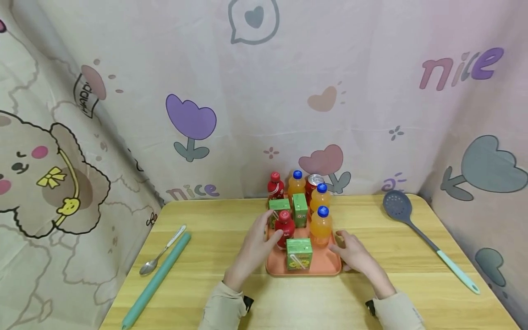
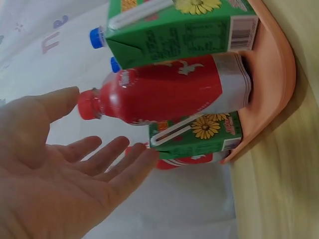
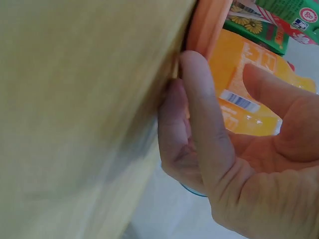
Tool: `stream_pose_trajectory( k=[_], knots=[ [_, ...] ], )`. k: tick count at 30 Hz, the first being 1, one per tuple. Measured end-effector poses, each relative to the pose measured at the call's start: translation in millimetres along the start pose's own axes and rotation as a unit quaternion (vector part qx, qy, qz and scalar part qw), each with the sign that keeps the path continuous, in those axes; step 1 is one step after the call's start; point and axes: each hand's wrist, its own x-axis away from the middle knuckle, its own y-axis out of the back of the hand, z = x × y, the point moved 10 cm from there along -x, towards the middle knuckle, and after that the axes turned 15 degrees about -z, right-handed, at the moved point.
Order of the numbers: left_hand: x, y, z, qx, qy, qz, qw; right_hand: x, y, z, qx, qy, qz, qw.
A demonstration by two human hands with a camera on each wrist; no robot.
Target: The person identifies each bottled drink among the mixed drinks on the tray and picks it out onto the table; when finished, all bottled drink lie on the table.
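Observation:
A coral tray point(image 1: 327, 265) carries several drinks. My left hand point(image 1: 255, 245) is at its left side, fingers spread and thumb beside the front red-capped bottle point(image 1: 284, 233). In the left wrist view, a gap shows between the palm and that red bottle point(image 2: 164, 94). My right hand point(image 1: 356, 255) is at the tray's right edge, near the front orange drink bottle point(image 1: 321, 229). Its fingertips lie against or just beside the tray's rim point(image 3: 207, 27) in the right wrist view; contact is unclear. A green juice box point(image 1: 299, 256) stands at the tray's front.
Behind are more orange bottles point(image 1: 320, 198), a red can point(image 1: 315, 181), green boxes point(image 1: 299, 211) and another red bottle point(image 1: 275, 187). A spoon point(image 1: 162, 251) and a teal rod point(image 1: 156, 280) lie at left. A skimmer point(image 1: 416, 229) lies at right. Printed curtain point(image 1: 255, 91) hangs behind.

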Motion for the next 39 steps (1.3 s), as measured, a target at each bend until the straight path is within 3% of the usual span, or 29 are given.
stream_pose_trajectory(
  k=[6,11,20,25,33,39],
  knots=[
    [-11.4,-11.9,14.6,0.044,0.035,0.031,0.9979,-0.9,-5.3,-4.0,-0.035,-0.019,0.013,0.9991],
    [-15.8,-26.7,29.6,0.089,0.065,0.062,0.9920,-0.6,-11.1,-8.1,-0.081,-0.036,0.048,0.9949],
    [-22.0,-38.6,32.5,0.137,0.053,0.091,0.9850,-5.4,-11.1,-12.2,-0.098,-0.059,0.058,0.9918],
    [-23.7,-38.8,36.8,0.132,0.054,0.088,0.9858,-7.2,-10.3,-11.0,-0.090,-0.060,0.047,0.9930],
    [-22.6,-34.9,43.4,0.144,0.078,0.050,0.9853,-12.1,-8.7,-11.2,-0.034,-0.040,0.001,0.9986],
    [-24.0,-28.0,40.1,0.145,0.088,0.013,0.9854,-11.2,-8.7,-16.1,-0.065,-0.060,0.016,0.9960]
  ],
)
